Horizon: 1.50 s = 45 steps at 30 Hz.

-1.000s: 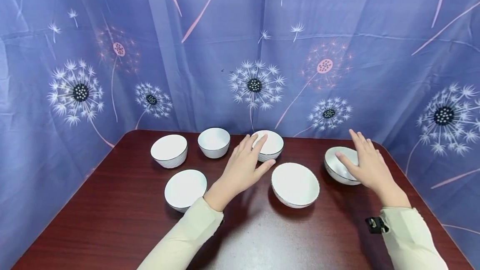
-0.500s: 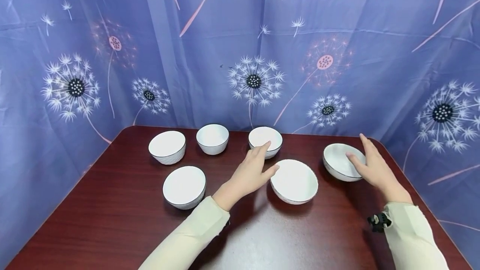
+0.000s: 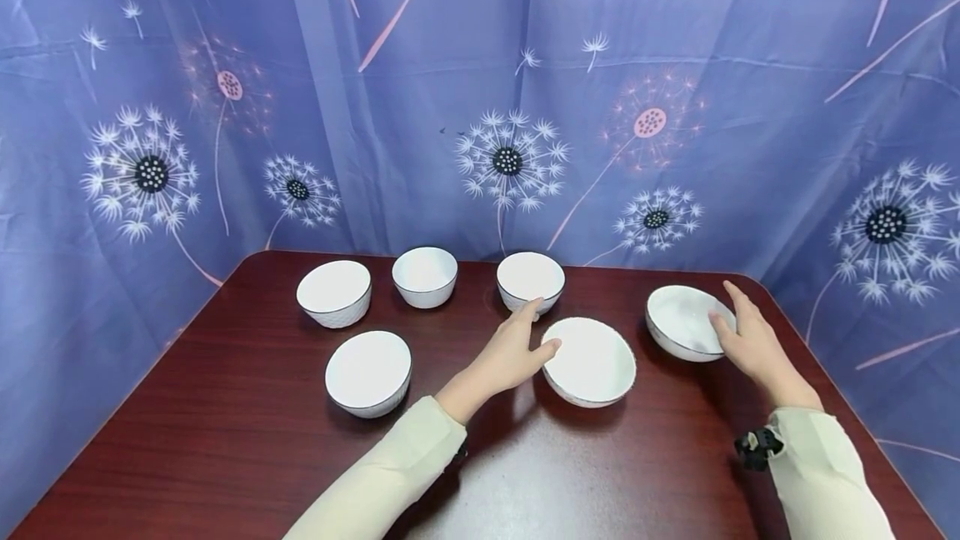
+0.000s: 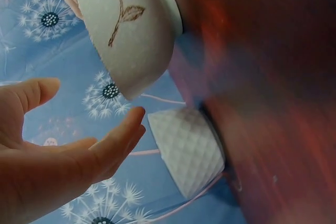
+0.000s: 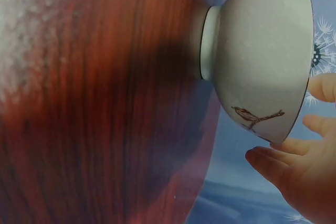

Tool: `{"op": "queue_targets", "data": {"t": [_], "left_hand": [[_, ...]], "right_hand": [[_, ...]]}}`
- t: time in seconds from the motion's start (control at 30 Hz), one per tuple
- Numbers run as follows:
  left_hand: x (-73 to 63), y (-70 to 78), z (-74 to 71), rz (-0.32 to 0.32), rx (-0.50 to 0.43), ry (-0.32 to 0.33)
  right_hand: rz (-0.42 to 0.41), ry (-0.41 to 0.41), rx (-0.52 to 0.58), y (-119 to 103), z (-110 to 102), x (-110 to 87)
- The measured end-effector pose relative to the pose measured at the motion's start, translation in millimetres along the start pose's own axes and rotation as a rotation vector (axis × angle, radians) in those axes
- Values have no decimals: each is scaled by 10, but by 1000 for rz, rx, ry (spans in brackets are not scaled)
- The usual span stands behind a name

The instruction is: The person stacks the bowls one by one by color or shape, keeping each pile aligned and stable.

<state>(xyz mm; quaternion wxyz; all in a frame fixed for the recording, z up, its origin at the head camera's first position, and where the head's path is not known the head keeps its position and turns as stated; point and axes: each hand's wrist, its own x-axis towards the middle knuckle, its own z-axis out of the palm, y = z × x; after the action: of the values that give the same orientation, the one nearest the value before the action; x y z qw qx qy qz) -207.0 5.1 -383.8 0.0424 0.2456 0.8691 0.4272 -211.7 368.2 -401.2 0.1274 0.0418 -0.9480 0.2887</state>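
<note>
My left hand is held with thumb and fingers apart, at the left rim of a wide white bowl. In the left wrist view that bowl carries a brown flower sprig, and a gap shows between it and the fingers. Behind the fingertips stands a white bowl whose outside has a diamond texture. At far right, my right hand is spread at the right rim of another white bowl. Its digits straddle the rim in the right wrist view; firm contact cannot be made out.
Left of my hands stand several more white bowls: a front one, a back-left one and a back one. The dark red wooden table ends at a blue dandelion curtain.
My left hand has come down and to the right, from over the back bowl to the wide bowl's left rim. My right hand has shifted slightly right and lowered beside its bowl.
</note>
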Motion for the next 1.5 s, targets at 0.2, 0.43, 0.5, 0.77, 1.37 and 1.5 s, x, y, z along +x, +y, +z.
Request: {"op": "queue_targets", "data": {"t": [0.2, 0.43, 0.5, 0.77, 1.37, 1.5], "left_hand": [[6, -47, 69, -61, -106, -19], [17, -60, 161, -206, -406, -33], [26, -63, 183, -240, -508, -42], [35, -100, 242, -331, -680, -29], [29, -140, 372, -394, -866, -5], [15, -144, 380, -409, -890, -11]], "right_hand": [[80, 15, 18, -14, 36, -29], [151, 18, 69, -10, 59, -44], [173, 15, 80, 0, 55, -44], [225, 8, 187, 24, 63, -75], [330, -116, 651, 106, 60, -122], [344, -152, 704, 114, 50, -143]]}}
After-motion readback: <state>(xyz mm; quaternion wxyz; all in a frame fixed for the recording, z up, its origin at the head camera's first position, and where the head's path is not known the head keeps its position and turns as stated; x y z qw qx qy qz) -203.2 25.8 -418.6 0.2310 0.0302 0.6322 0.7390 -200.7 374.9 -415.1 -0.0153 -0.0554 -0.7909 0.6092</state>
